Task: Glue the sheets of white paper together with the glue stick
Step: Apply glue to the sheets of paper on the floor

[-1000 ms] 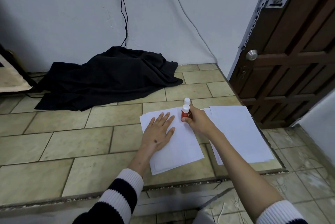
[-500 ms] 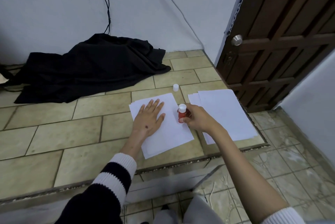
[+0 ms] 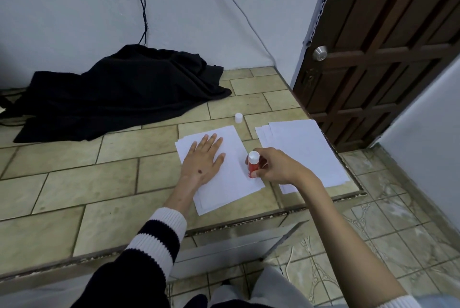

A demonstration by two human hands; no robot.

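From the head camera I see my left hand [image 3: 204, 158] lying flat, fingers straight and slightly spread, pressing on the near stack of white paper [image 3: 224, 183] on the raised tiled step [image 3: 74, 183]. My right hand [image 3: 276, 167] has its fingers curled round the glue stick [image 3: 253, 164], pinching the red barrel. The stick stands roughly upright with its white end up and its lower end on the paper, just right of the left hand's little finger. I can make out no brand or lettering on the barrel; it is too small and blurred to read.

Beyond the left fingertips, a small white cap [image 3: 238, 118] stands by itself on the tiles, apart from both stacks. Right of the right hand's knuckles lies a second stack of white paper [image 3: 306, 148], its sheets fanned a little at the left edge, close to the near stack but not touching it.

Far beyond the left hand a black cloth [image 3: 119, 93] is heaped against the wall. A brown wooden door [image 3: 388, 53] with a round metal knob [image 3: 319, 53] stands to the right.
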